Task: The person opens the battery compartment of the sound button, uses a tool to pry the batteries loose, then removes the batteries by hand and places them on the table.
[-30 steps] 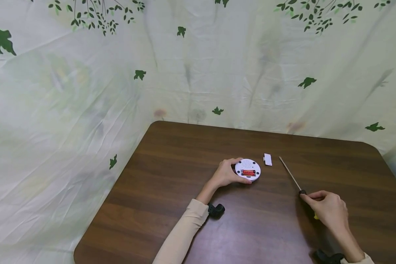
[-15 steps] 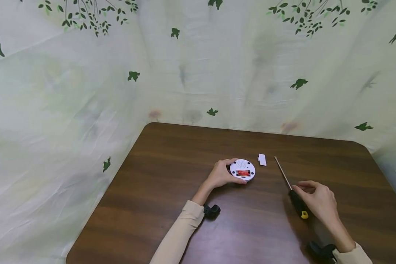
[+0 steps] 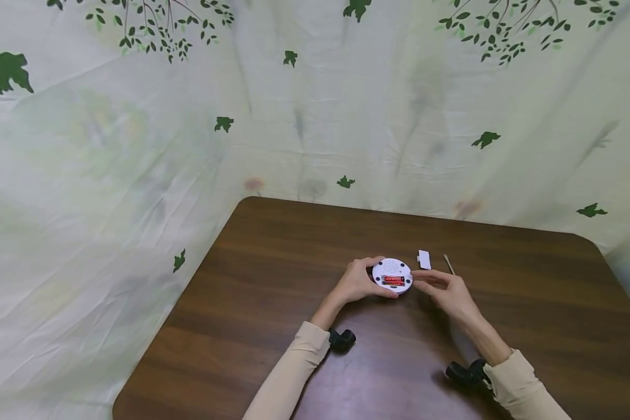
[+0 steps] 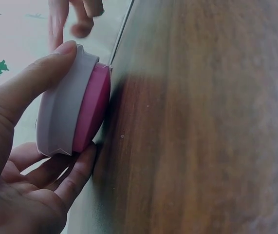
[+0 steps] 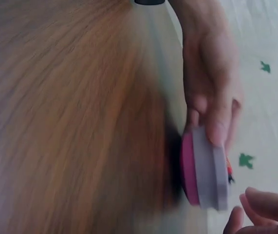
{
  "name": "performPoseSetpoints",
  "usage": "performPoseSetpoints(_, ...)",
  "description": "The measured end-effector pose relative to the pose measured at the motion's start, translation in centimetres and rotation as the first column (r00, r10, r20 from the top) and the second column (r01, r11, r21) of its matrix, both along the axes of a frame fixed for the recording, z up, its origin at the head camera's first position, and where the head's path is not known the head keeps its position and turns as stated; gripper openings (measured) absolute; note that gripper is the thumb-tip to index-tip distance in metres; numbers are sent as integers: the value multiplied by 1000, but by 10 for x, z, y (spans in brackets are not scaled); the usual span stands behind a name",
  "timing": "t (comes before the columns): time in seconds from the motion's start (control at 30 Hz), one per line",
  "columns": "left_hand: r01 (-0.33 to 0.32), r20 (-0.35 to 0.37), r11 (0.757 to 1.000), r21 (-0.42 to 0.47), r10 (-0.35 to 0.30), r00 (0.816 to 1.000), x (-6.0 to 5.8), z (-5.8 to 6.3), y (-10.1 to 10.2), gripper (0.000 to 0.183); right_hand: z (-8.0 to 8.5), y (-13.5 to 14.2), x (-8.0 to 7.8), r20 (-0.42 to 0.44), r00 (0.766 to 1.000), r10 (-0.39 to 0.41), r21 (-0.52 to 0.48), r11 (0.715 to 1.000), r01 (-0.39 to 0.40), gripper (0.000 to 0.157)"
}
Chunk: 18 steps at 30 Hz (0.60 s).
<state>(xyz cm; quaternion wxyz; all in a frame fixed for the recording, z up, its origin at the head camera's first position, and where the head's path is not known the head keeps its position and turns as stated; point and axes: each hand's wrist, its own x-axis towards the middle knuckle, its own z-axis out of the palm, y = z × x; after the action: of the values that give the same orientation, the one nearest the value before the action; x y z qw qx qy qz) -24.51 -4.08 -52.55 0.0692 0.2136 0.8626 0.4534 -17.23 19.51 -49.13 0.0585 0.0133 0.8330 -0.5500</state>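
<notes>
A round white device (image 3: 391,266) with a pink underside shows an open battery compartment with red batteries (image 3: 394,280). My left hand (image 3: 358,281) grips its rim between thumb and fingers, the battery side facing up. In the left wrist view, the grey-white side and pink part (image 4: 92,107) appear edge-on. My right hand (image 3: 451,296) hovers at the device's right edge, fingers loosely extended; the right wrist view shows its fingers (image 5: 270,204) apart from the rim and holding nothing. A small white battery cover (image 3: 424,259) lies just beyond the right fingers.
A screwdriver lies on the brown wooden table (image 3: 294,251); its shaft tip (image 3: 448,264) shows, while the right hand and forearm hide the rest. A pale curtain (image 3: 315,116) with green leaf prints hangs behind the table's far edge.
My right hand has let go of the screwdriver, leaving it on the table, and has moved left to the device. The left hand keeps its grip on the device.
</notes>
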Motion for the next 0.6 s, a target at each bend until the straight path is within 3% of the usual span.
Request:
performPoseSetpoints(0.23,18,-25,1000,3,-17,1000,0,-3,1,87,-10,-15,-14,9,1000,6,-6,1000,-6,35)
performPoseSetpoints(0.6,15,-37,1000,-1,-15,999,0,-1,0,86,-9,-21,-18,-44,999,-15,33,999,17,26)
